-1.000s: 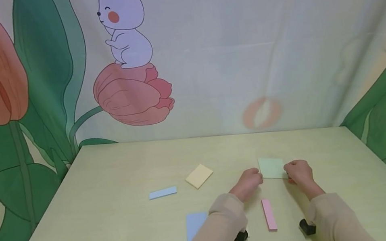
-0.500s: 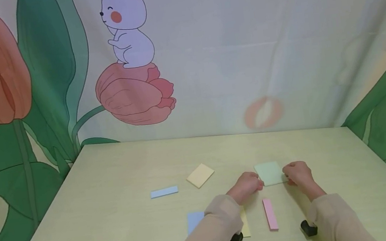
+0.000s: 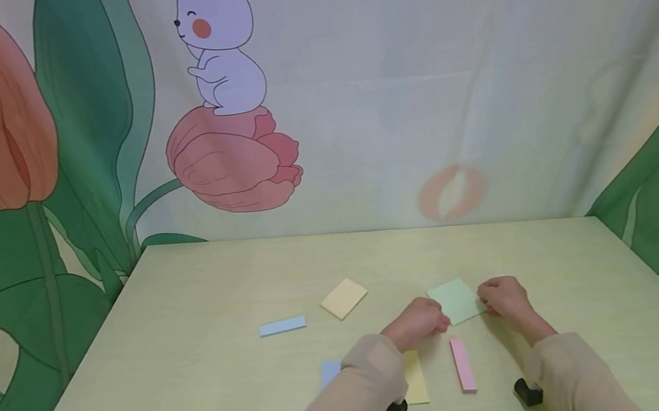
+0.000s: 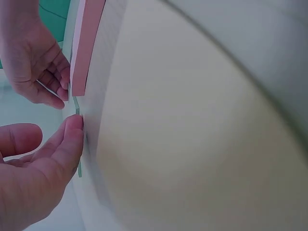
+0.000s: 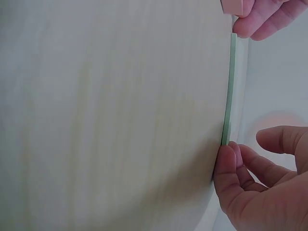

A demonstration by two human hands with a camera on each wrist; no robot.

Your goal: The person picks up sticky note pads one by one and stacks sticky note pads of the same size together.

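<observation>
Green pad, slightly askew, long axis unclear.

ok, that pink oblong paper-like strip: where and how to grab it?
I'd pinch both long sides near mid-length, from above and slightly toward the near end. The pink strip lies flat, narrow, with some thickness on show in the left wrist view; its far end sits close to the left hand.

A table before a rabbit-printed cloth makes a tabletop workspace.
</observation>
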